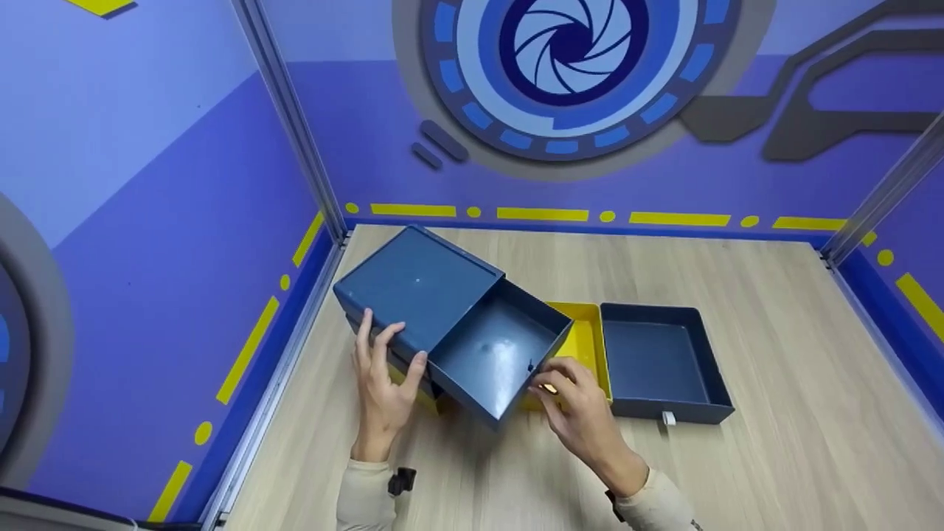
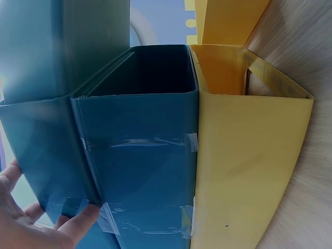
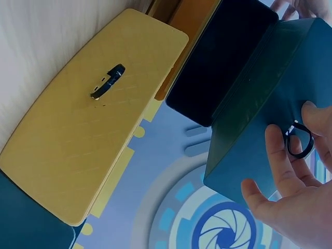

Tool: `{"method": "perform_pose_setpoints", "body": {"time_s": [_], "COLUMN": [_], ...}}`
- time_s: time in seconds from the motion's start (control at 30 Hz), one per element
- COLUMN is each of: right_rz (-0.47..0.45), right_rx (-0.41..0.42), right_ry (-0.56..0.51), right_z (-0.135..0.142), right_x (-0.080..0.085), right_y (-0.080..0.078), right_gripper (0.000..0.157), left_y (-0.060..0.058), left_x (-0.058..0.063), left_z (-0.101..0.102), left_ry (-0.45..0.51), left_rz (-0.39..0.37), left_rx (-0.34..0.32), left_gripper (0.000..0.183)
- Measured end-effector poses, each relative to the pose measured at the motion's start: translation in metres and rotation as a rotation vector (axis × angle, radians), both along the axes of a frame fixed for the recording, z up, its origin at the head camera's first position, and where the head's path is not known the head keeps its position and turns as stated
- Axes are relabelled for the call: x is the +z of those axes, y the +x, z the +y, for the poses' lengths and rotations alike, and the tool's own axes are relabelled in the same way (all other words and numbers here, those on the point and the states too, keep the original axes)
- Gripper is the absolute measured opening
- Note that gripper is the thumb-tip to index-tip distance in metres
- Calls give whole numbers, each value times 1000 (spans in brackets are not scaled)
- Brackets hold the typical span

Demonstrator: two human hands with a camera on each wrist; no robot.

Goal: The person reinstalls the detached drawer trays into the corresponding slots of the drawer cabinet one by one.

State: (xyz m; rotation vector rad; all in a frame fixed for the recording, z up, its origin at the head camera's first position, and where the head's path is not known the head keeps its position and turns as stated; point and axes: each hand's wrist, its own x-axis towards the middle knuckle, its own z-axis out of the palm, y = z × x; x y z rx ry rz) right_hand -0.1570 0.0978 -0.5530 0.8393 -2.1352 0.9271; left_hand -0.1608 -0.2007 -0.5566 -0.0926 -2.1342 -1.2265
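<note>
A dark blue drawer case (image 1: 420, 280) tops a stack, above another blue case (image 2: 140, 122) and a yellow case (image 2: 254, 145). Its blue drawer (image 1: 479, 346) is slid partly out towards the right front and looks bare inside. My left hand (image 1: 382, 391) rests on the top case's near left side, fingers spread over the upper edge, thumb by the front corner. At the drawer's front, my right hand (image 1: 579, 413) has its thumb and fingers around the black loop pull (image 3: 309, 149). The middle case has an open, dark front in the left wrist view.
Right of the stack, a yellow drawer (image 1: 586, 332) with a black loop (image 3: 111, 83) lies on the wooden table (image 1: 796, 354). Beside it lies a dark blue drawer (image 1: 656, 361) with a white tab (image 1: 669, 418). Printed panels (image 1: 737, 169) close off the back and sides.
</note>
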Motion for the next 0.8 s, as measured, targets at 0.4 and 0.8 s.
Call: {"method": "perform_pose_setpoints", "body": {"time_s": [0.4,0.8], "right_rz": [9,-7], "right_rx": [6,1], "right_ry": [-7,-23], "right_z": [-3,-7], "right_x": [-1,0], "right_y": [-2,-5], "right_gripper": [29,26], "left_y": [1,1], "left_x": [1,2], "left_z": [0,0], "left_ry": [12,5], "left_rz": [-27,-13], "left_rx": [-4,-6], "left_gripper": [49,49]}}
